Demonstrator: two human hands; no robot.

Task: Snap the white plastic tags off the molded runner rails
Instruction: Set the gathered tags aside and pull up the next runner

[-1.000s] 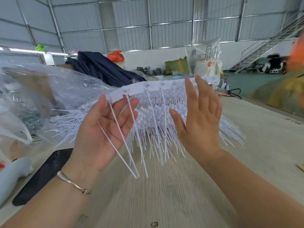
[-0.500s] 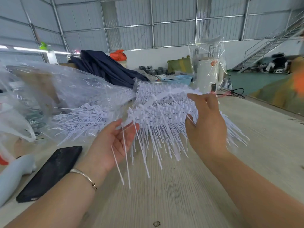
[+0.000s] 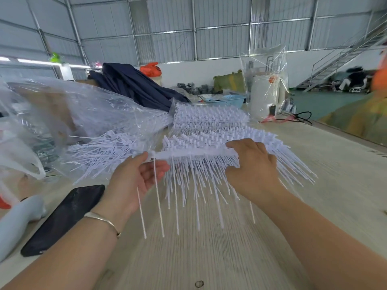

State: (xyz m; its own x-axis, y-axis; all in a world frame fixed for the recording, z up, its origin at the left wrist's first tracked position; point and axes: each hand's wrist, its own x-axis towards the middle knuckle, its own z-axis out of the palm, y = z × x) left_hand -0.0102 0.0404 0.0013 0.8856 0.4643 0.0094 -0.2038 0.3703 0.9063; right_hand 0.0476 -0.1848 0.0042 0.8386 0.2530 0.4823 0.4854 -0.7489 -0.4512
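Illumination was bright, diffuse daylight with soft, faint shadows. A light strip [image 3: 37, 61] far left of the grip glared white. Wide-angle distortion bent the frame edges. Motion blur streaked the table [image 3: 209, 258] below the grip.

Our left hand [image 3: 138, 176] palm up, fingers curled in a pinch, our right hand [image 3: 251, 170] knuckles up, fingers curled down, both forearms extended forward

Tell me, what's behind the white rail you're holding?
Behind the runner rail held by the left hand and right hand lie more rails of white tags, stacked on the table. What lies beneath that stack is covered.
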